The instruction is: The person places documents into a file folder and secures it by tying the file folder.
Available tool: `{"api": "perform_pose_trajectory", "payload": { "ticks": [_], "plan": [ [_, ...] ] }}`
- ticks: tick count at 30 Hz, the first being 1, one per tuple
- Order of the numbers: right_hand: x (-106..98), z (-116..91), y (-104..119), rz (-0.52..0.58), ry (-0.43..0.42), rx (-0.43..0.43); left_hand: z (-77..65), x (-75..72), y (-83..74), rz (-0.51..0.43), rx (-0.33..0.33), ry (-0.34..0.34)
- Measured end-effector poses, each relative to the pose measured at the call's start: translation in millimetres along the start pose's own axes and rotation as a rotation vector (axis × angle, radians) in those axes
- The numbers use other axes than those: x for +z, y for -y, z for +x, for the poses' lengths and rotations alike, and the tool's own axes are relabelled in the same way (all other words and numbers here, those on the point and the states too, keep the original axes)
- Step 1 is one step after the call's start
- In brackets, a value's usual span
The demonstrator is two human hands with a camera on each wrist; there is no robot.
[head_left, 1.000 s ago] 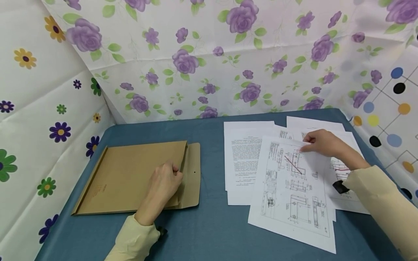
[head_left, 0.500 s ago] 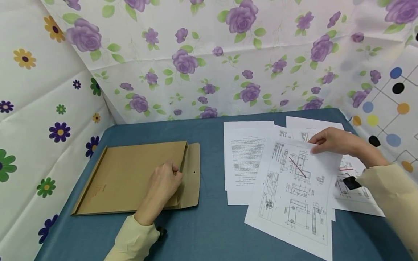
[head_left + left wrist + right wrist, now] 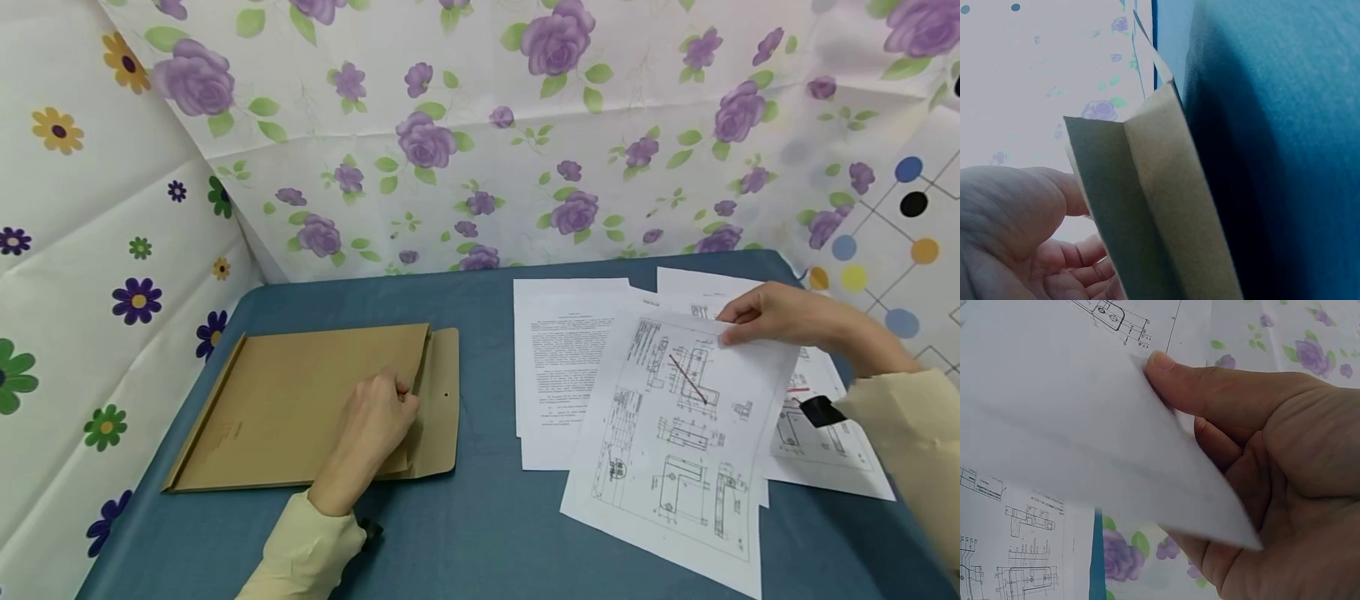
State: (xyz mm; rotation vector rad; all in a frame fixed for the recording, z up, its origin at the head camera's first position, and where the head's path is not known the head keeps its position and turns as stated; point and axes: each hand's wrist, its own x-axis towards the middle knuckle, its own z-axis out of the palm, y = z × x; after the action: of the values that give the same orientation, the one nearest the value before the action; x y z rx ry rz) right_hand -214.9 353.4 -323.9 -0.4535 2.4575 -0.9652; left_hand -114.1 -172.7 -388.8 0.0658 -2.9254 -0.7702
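A brown cardboard document envelope [image 3: 300, 408] lies at the left, its flap [image 3: 442, 408] folded out to the right. My left hand [image 3: 378, 417] grips the top layer's edge at the mouth. In the left wrist view, the thumb [image 3: 1069, 194] lies along that raised edge of the envelope [image 3: 1119, 206] and the fingers curl behind it. My right hand [image 3: 787, 317] pinches the upper right corner of a drawing sheet [image 3: 675, 458], which has a red diagonal line. In the right wrist view, the thumb [image 3: 1204, 390] presses on the bent sheet [image 3: 1085, 444].
A text page [image 3: 562, 367] lies left of the held sheet, partly covered by it. More drawing sheets [image 3: 825, 450] lie below and right of my right hand. Blue cloth [image 3: 487, 533] covers the table, with flowered cloth [image 3: 480, 142] hanging behind.
My right hand has shifted right and slightly up, drawing the sheet along and lifting it. A sheet beneath has slid right too. My left hand and the envelope have not moved.
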Motion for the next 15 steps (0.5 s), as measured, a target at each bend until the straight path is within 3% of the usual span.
{"api": "perform_pose_trajectory", "payload": {
  "ticks": [15],
  "plan": [
    [-7.8, -11.2, 2.8, 0.239, 0.11, -0.09, 1.2, 0.1, -0.7, -0.004, -0.014, 0.004]
  ]
}}
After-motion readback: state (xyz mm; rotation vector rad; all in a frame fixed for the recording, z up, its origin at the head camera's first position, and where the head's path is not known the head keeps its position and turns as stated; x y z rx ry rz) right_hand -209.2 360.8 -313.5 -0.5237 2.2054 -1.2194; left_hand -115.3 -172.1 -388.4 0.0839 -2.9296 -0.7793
